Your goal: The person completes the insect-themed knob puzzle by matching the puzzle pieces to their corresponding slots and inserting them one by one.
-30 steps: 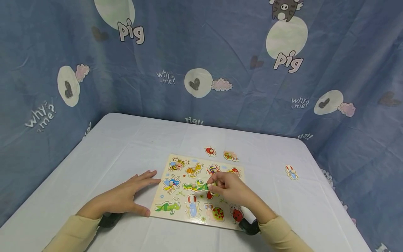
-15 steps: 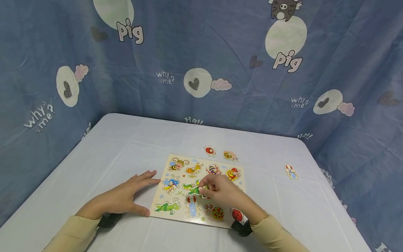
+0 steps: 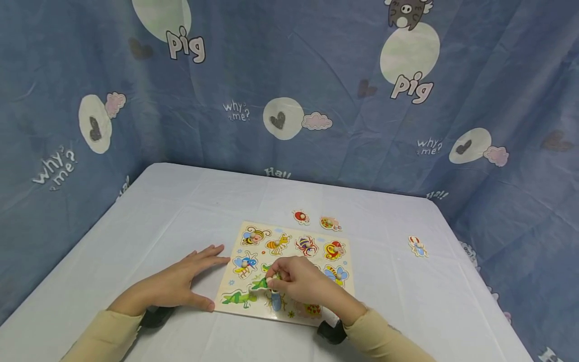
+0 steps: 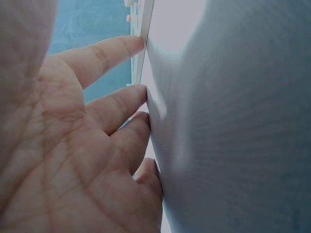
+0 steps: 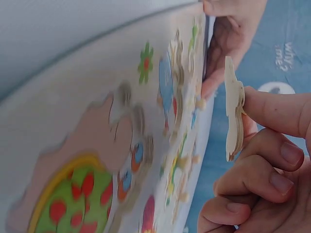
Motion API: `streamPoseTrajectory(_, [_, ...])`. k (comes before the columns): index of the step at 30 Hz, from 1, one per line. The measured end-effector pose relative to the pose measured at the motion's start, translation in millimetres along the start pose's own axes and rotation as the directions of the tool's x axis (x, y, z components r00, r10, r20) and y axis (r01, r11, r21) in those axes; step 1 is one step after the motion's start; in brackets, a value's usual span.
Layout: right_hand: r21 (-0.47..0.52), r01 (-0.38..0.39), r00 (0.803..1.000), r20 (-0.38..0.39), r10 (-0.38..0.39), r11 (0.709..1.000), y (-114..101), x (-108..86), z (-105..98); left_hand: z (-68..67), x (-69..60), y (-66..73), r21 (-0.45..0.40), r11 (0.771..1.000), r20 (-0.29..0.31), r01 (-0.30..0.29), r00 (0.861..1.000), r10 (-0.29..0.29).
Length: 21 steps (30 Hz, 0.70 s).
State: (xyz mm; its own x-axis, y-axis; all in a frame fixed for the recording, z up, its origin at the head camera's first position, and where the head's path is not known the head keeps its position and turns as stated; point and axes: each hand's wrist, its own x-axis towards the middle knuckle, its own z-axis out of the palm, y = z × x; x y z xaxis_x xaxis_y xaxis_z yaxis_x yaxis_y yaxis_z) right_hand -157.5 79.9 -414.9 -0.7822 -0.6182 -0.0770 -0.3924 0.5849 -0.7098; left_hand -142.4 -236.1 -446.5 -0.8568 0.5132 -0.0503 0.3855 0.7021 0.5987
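A flat wooden insect puzzle board (image 3: 258, 312) lies on the white table. My right hand (image 3: 303, 284) pinches a green grasshopper puzzle piece (image 3: 259, 284) by its knob, above the lower left of the board. In the right wrist view this piece (image 5: 234, 116) is seen edge-on, apart from the board. Just left of it is the grasshopper picture (image 3: 237, 297) in its recess; the blue beetle picture (image 3: 276, 302) is partly covered by my right hand. With fingers spread, my left hand (image 3: 178, 281) rests at the board's left edge, fingertips on the tablecloth in the left wrist view.
Behind the board lie a red ladybug piece (image 3: 300, 217) and a snail piece (image 3: 330, 223). A blue beetle piece (image 3: 418, 247) lies farther right. Knobbed pieces such as the bee (image 3: 255, 235) and spider (image 3: 306, 245) sit in the board. A blue curtain (image 3: 289, 60) hangs behind the table.
My right hand has carried the grasshopper piece from the board's middle leftward and toward the near left corner. The left hand stays put at the edge.
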Motion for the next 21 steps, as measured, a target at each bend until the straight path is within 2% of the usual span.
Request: streamPoseTrajectory(21, [-0.069,0.012,0.998,0.066,-0.007,0.998,-20,21.9,32,0.2,0.9,-0.6,0.007,1.0,0.005,0.007,1.0,-0.007])
